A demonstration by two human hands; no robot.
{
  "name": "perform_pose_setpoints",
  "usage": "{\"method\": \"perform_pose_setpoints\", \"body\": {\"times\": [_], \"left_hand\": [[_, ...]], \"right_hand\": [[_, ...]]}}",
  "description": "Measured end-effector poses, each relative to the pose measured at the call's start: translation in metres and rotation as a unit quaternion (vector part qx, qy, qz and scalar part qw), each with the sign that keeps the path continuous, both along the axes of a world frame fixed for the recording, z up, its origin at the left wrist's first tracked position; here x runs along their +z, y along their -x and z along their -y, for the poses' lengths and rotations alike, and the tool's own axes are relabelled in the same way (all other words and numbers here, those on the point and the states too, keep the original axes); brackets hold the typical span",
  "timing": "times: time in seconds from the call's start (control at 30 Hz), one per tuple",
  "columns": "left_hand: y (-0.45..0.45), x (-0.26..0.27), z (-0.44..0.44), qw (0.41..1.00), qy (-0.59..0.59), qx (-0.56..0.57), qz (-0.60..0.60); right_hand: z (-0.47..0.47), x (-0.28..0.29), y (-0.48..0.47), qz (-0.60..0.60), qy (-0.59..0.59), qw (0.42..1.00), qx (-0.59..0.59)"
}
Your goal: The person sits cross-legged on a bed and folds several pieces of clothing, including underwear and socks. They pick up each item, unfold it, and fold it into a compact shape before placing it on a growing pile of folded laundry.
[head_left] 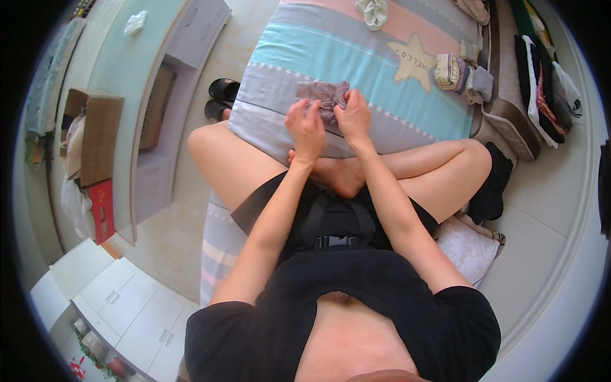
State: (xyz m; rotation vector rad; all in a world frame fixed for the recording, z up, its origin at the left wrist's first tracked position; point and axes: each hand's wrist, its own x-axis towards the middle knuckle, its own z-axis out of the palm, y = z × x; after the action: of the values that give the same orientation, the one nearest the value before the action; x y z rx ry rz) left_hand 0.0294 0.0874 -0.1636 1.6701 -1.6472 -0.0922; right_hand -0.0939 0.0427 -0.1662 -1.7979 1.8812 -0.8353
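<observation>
A small mauve garment (317, 90), folded and lacy in texture, lies on the striped bedsheet (279, 43) in front of my crossed legs. My right hand (354, 117) pinches its right edge between thumb and fingers, where the fabric bunches up. Over its near left part are the fingertips of my left hand (304, 126), slightly spread. Whether they grip the fabric is hidden. Rolled or folded small garments (447, 71) stand in a group to the right, beside a printed star (413, 61). A crumpled pale cloth (372, 13) rests at the far side.
Clothes (539, 90) are draped at the right, near a brown-edged cushioned piece (513, 129). Black cloth (491, 184) hangs by my right knee. Leftward stand black slippers (223, 90) and a glass-topped cabinet (152, 162) bearing a cardboard box (102, 138) and a red box (101, 210).
</observation>
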Motion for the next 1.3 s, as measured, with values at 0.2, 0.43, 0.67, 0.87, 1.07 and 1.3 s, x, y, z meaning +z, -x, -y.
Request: {"method": "perform_pose_setpoints", "body": {"times": [0.2,0.43,0.67,0.87,1.07,1.3], "left_hand": [[-0.048,-0.021,0.024,0.912,-0.203,0.117,-0.337],[-0.063,-0.029,0.047,0.813,-0.35,0.041,-0.463],[-0.038,-0.021,0.041,0.885,-0.227,-0.004,-0.405],[-0.007,-0.016,0.037,0.955,-0.1,0.038,-0.276],[0.017,-0.019,0.039,0.967,-0.087,0.029,-0.236],[0.04,-0.022,0.042,0.973,-0.116,0.045,-0.195]], "right_hand": [[0.002,0.002,-0.029,-0.019,-0.002,0.999,0.048],[0.009,-0.007,-0.021,0.082,-0.053,0.995,-0.024],[0.002,-0.009,-0.014,0.077,0.02,0.996,-0.031],[-0.009,0.008,-0.025,-0.026,0.05,0.998,0.042],[0.013,-0.023,0.008,0.097,-0.03,0.995,-0.015],[0.013,-0.027,0.056,0.365,-0.2,0.909,-0.027]]}}
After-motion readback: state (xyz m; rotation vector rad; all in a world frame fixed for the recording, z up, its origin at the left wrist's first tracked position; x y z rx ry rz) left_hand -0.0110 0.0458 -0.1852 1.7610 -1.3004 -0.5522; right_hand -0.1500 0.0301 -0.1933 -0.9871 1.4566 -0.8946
